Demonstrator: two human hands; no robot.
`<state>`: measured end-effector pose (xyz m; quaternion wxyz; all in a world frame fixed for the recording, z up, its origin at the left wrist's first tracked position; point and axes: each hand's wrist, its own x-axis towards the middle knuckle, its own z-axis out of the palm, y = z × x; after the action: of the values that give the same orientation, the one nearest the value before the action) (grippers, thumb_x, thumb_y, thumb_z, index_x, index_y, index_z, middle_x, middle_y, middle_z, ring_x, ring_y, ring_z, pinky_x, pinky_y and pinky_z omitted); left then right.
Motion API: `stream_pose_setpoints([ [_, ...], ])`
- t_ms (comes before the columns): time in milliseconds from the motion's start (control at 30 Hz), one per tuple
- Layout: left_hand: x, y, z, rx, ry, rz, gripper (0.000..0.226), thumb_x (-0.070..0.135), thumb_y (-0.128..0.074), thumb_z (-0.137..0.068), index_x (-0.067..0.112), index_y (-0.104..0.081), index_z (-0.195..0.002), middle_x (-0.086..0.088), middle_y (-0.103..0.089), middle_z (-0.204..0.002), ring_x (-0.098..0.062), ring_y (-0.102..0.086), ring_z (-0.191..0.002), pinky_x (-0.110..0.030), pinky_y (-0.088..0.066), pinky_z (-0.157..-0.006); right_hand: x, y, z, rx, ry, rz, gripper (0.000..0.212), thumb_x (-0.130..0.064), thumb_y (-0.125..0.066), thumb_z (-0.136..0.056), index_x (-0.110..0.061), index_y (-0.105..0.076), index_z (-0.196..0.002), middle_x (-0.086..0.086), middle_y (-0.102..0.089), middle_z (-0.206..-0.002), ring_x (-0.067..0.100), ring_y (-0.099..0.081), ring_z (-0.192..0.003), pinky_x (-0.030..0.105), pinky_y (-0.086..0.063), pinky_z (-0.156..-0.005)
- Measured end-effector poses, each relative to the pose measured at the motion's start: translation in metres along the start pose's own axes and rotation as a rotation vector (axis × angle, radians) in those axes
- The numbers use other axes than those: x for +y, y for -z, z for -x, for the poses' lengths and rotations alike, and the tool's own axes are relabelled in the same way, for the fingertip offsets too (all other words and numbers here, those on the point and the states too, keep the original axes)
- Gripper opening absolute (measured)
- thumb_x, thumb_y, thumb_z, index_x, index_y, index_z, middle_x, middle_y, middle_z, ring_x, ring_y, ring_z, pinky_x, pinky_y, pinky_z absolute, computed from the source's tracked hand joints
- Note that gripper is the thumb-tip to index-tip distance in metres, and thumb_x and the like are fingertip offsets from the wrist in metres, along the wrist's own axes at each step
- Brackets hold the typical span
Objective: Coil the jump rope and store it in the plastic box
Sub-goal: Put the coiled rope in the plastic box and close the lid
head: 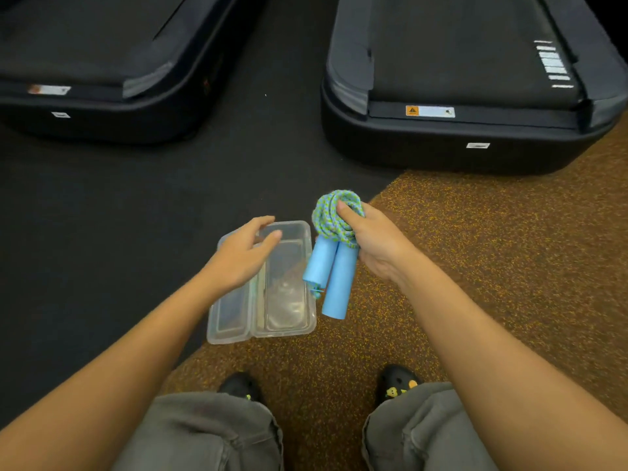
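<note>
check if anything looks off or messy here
Nothing stands out. The rope is coiled tight in the right hand, handles hanging together. The box lies open on the floor under the left hand.

The jump rope point(336, 215) has a cord braided in blue and yellow-green flecks, and its two handles point(331, 273) are plain light blue. The plastic box point(289, 307) and its lid point(227, 317) are clear and colourless, so the dark and speckled ground shows through them. The floor point(102, 205) is black on one side and brown with fine orange-yellow speckles point(509, 249) on the other; the treadmills point(458, 130) are black with small white labels, the trousers point(210, 436) grey, the shoes point(397, 382) black with yellow charms.
</note>
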<state>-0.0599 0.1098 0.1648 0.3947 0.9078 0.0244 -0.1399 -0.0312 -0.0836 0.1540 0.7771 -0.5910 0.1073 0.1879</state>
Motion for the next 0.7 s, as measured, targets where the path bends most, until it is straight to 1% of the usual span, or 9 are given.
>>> stream_pose_setpoints([
  [67, -0.029, 0.016, -0.003, -0.044, 0.052, -0.075, 0.043, 0.039, -0.045, -0.093, 0.023, -0.044, -0.133, -0.001, -0.047, -0.14, -0.02, -0.047, -0.125, -0.032, -0.039, -0.098, 0.01, -0.005, -0.008, -0.01, -0.019, -0.012, 0.018, -0.018, -0.044, -0.097, -0.01, -0.06, -0.099, 0.008, -0.065, -0.094, 0.018, -0.062, -0.082, 0.031, -0.051, -0.084],
  [133, -0.057, 0.03, -0.006, -0.067, 0.119, -0.104, 0.041, 0.039, -0.046, -0.092, 0.023, -0.046, -0.13, -0.003, -0.049, -0.138, -0.022, -0.048, -0.123, -0.038, -0.042, -0.099, 0.022, -0.012, -0.019, -0.024, -0.057, -0.036, 0.018, -0.017, -0.043, -0.097, -0.01, -0.06, -0.097, 0.006, -0.065, -0.093, 0.016, -0.062, -0.081, 0.028, -0.05, -0.083],
  [233, -0.093, 0.038, -0.012, -0.048, 0.165, -0.147, 0.038, 0.037, -0.046, -0.093, 0.021, -0.05, -0.127, -0.005, -0.054, -0.133, -0.021, -0.051, -0.119, -0.036, -0.043, -0.095, 0.05, -0.023, -0.04, -0.036, -0.107, -0.039, 0.017, -0.017, -0.044, -0.097, -0.011, -0.06, -0.096, 0.006, -0.064, -0.091, 0.016, -0.061, -0.08, 0.026, -0.051, -0.082],
  [333, -0.128, 0.028, -0.017, -0.037, 0.187, -0.163, 0.041, 0.034, -0.045, -0.094, 0.017, -0.048, -0.13, -0.007, -0.053, -0.134, -0.023, -0.052, -0.119, -0.035, -0.042, -0.094, 0.082, -0.034, -0.062, -0.019, -0.134, 0.0, 0.021, -0.015, -0.044, -0.097, -0.005, -0.057, -0.109, 0.006, -0.063, -0.089, 0.014, -0.06, -0.077, 0.023, -0.053, -0.074],
  [367, -0.138, 0.022, -0.019, -0.037, 0.19, -0.161, 0.042, 0.034, -0.045, -0.094, 0.017, -0.046, -0.132, -0.007, -0.051, -0.136, -0.024, -0.05, -0.121, -0.037, -0.042, -0.096, 0.093, -0.037, -0.07, -0.011, -0.146, 0.016, 0.023, -0.015, -0.045, -0.096, -0.004, -0.056, -0.113, 0.006, -0.062, -0.089, 0.014, -0.06, -0.077, 0.024, -0.052, -0.074],
  [467, -0.168, 0.003, -0.026, -0.024, 0.208, -0.177, 0.045, 0.034, -0.044, -0.095, 0.016, -0.04, -0.136, -0.009, -0.045, -0.142, -0.026, -0.045, -0.127, -0.043, -0.039, -0.103, 0.125, -0.046, -0.094, 0.0, -0.17, 0.108, 0.021, -0.015, -0.048, -0.095, -0.006, -0.054, -0.113, 0.007, -0.062, -0.092, 0.016, -0.06, -0.081, 0.028, -0.05, -0.079],
  [567, -0.193, -0.016, -0.036, 0.003, 0.235, -0.218, 0.047, 0.031, -0.042, -0.095, 0.014, -0.035, -0.139, -0.01, -0.041, -0.144, -0.027, -0.041, -0.13, -0.043, -0.036, -0.104, 0.153, -0.051, -0.116, 0.021, -0.167, 0.222, 0.029, -0.017, -0.051, -0.094, -0.004, -0.051, -0.12, 0.01, -0.06, -0.104, 0.02, -0.059, -0.093, 0.033, -0.049, -0.088],
  [600, -0.201, -0.022, -0.039, 0.008, 0.242, -0.22, 0.048, 0.031, -0.042, -0.096, 0.013, -0.034, -0.139, -0.01, -0.04, -0.145, -0.027, -0.041, -0.13, -0.044, -0.036, -0.104, 0.161, -0.052, -0.122, 0.031, -0.17, 0.25, 0.03, -0.017, -0.051, -0.094, -0.005, -0.051, -0.121, 0.009, -0.06, -0.104, 0.02, -0.058, -0.095, 0.034, -0.048, -0.09],
  [700, -0.218, -0.038, -0.046, 0.016, 0.263, -0.216, 0.049, 0.029, -0.041, -0.096, 0.013, -0.031, -0.141, -0.01, -0.037, -0.147, -0.028, -0.039, -0.132, -0.044, -0.033, -0.106, 0.184, -0.053, -0.138, 0.051, -0.189, 0.312, 0.027, -0.018, -0.051, -0.094, -0.006, -0.052, -0.118, 0.005, -0.059, -0.096, 0.019, -0.057, -0.094, 0.035, -0.048, -0.089],
])
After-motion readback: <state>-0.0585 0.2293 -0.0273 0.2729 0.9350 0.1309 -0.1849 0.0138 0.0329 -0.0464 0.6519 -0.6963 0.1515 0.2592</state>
